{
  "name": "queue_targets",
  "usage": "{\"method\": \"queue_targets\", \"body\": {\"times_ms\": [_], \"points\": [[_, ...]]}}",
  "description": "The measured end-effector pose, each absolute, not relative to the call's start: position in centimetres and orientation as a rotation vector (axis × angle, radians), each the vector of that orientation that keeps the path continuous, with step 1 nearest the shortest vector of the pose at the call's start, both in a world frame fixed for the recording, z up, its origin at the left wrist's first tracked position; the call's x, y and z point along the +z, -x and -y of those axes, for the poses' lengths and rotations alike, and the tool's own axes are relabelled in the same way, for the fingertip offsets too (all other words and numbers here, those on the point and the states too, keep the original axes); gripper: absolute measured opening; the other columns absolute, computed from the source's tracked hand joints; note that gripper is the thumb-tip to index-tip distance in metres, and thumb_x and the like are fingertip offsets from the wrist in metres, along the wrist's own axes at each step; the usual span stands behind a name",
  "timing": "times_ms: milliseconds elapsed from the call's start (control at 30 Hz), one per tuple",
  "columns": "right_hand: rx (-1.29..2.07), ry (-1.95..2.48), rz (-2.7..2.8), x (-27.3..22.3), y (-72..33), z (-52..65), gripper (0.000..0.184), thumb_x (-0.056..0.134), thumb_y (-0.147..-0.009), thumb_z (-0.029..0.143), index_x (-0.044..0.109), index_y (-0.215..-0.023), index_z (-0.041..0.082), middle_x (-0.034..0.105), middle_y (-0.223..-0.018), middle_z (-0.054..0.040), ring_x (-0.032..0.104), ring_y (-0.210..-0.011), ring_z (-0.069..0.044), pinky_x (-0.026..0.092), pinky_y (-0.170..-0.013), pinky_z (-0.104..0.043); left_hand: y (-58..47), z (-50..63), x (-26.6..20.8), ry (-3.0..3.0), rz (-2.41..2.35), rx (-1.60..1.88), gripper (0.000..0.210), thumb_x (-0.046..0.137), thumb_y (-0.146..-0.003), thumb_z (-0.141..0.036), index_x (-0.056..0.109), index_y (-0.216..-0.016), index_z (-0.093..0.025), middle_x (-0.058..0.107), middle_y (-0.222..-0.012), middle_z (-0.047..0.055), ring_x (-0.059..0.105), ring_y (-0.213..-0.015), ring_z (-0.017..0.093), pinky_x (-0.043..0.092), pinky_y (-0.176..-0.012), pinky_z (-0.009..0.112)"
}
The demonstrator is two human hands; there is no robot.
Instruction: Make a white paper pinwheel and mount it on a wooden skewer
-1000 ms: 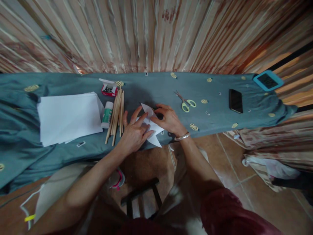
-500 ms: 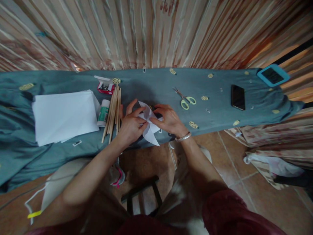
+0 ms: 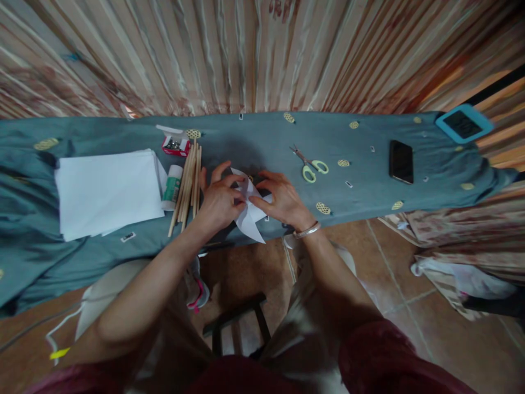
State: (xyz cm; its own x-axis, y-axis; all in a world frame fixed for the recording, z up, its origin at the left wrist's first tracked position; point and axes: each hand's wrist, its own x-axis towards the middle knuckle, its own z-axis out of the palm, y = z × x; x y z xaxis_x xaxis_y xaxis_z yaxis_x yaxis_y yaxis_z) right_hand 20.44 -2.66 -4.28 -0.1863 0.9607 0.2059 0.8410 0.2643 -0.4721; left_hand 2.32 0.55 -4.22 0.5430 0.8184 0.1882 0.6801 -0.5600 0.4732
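Folded paper (image 3: 251, 223), long axis eleven-to-five o'clock; left hand (image 3: 221, 200) at nine, pinching its centre; right hand (image 3: 283, 200) at three, equally near, touching, pinch uncertain.

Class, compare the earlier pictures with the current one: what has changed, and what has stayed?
The left hand has drawn back from across the white paper shape; its fingers now gather near the middle, leaving more paper visible. The right hand stays at the paper. The scissors, phone and sticks lie as before.
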Motion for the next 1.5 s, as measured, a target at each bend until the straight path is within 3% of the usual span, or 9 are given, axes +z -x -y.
{"method": "queue_targets", "body": {"times_ms": [133,300,433,600,1067,1500], "points": [[0.304,1.601,2.021,-4.3,-21.1,2.9,0.035,0.065,-0.084,0.045,0.07,-0.104,0.016,0.057,-0.136,-0.0144,0.049,-0.13,-0.03,0.039,-0.108,-0.045,-2.3,-0.7,-4.2,-2.456,-1.309,0.589,0.005,0.07,-0.069,-0.02,0.068,-0.072,-0.022,0.064,-0.125,0.007,0.033,-0.14,0.037,0.012,-0.114,0.065],[0.305,1.596,1.959,-3.9,-22.1,2.9,0.042,0.065,-0.084,0.046,0.068,-0.111,0.014,0.058,-0.136,-0.0177,0.051,-0.13,-0.031,0.039,-0.108,-0.046,-2.2,-0.9,-3.9,-2.474,-1.365,0.543,0.057,0.072,-0.067,-0.025,0.058,-0.122,-0.017,0.055,-0.133,0.014,0.039,-0.133,0.037,0.026,-0.11,0.058],[0.415,1.635,2.0,-3.3,-21.7,3.0,0.04,0.063,-0.086,0.045,0.067,-0.112,0.015,0.07,-0.118,-0.0134,0.063,-0.113,-0.028,0.046,-0.099,-0.041,-2.2,-1.0,-3.6,-2.456,-1.409,0.425,0.074,0.072,-0.069,-0.028,0.047,-0.136,-0.013,0.056,-0.132,0.016,0.045,-0.126,0.038,0.034,-0.103,0.053],[0.644,1.698,2.079,-2.4,-20.3,2.6,0.042,0.063,-0.086,0.045,0.062,-0.118,0.017,0.074,-0.106,-0.0088,0.069,-0.096,-0.024,0.05,-0.085,-0.034,-2.2,-1.1,-3.6,-2.427,-1.428,0.36,0.08,0.071,-0.069,-0.03,0.039,-0.141,-0.013,0.058,-0.132,0.015,0.049,-0.122,0.037,0.037,-0.102,0.052],[1.014,1.702,2.12,-1.4,-20.2,-0.4,0.046,0.073,-0.075,0.031,0.065,-0.117,0.017,0.073,-0.109,-0.0091,0.069,-0.095,-0.024,0.052,-0.079,-0.031,-1.8,-1.5,-4.8,-2.271,-1.321,0.442,0.093,0.072,-0.07,-0.036,0.024,-0.148,-0.016,0.061,-0.127,0.015,0.06,-0.115,0.034,0.045,-0.096,0.049],[0.832,1.718,2.278,-1.0,-19.2,0.1,0.043,0.067,-0.073,0.025,0.064,-0.115,0.017,0.073,-0.107,-0.0083,0.068,-0.091,-0.025,0.049,-0.072,-0.03,-1.5,-1.2,-6.1,-2.269,-1.239,0.679,0.1,0.074,-0.071,-0.036,0.015,-0.15,-0.02,0.059,-0.126,0.015,0.061,-0.11,0.032,0.048,-0.09,0.047]]}}
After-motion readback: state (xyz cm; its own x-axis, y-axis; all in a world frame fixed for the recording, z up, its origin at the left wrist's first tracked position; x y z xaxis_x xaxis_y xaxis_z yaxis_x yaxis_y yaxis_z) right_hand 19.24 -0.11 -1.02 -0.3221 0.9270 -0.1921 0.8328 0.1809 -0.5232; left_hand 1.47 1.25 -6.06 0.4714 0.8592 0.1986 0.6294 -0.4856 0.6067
